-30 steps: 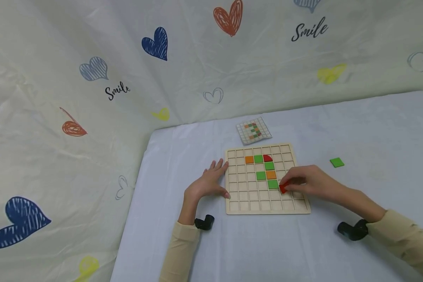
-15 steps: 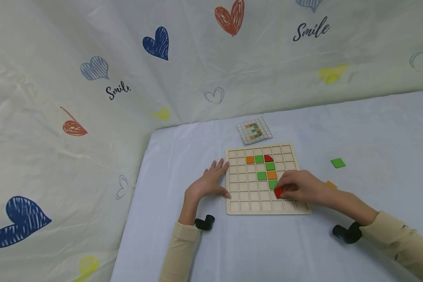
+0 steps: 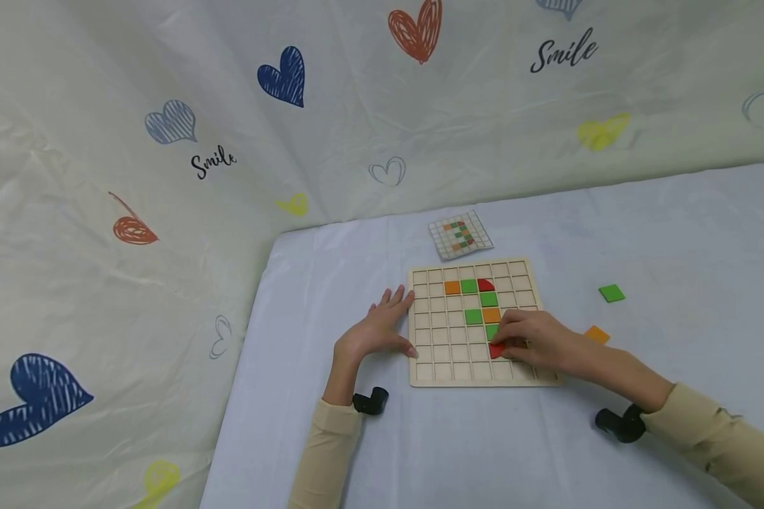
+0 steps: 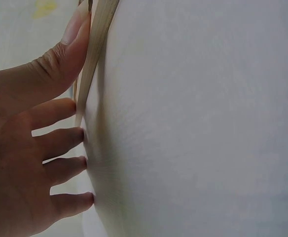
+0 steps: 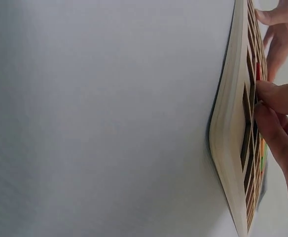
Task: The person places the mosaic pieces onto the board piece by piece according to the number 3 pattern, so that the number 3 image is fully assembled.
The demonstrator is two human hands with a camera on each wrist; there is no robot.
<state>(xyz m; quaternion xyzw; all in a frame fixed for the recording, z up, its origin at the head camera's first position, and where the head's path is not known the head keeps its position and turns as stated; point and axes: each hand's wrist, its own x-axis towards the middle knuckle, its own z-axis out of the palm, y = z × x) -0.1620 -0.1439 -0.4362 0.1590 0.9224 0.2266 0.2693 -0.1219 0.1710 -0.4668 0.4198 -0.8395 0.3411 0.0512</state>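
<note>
A wooden grid board [image 3: 442,372] lies on the table, with several orange and green square tiles and a red rounded tile [image 3: 484,285] set in its cells. My right hand [image 3: 544,341] pinches another red tile [image 3: 496,350] by its right side, low over the cell just below the lowest green tile [image 3: 492,331]. The fingers cover part of that red tile, so its full shape is hidden. At the board's left edge rests my left hand [image 3: 375,332], fingers spread and thumb touching the rim. The left wrist view shows this thumb [image 4: 60,61] against the wooden edge.
A small printed card [image 3: 461,235] with a coloured grid pattern lies behind the board. To the right are a loose green tile [image 3: 612,293] and an orange tile [image 3: 597,334], the latter partly behind my right forearm. A curtain printed with hearts [image 3: 284,76] hangs behind the table.
My right hand has moved left and slightly toward me, bringing the red tile below the lowest green one. The orange loose tile has come into view behind the forearm. The left hand stays put.
</note>
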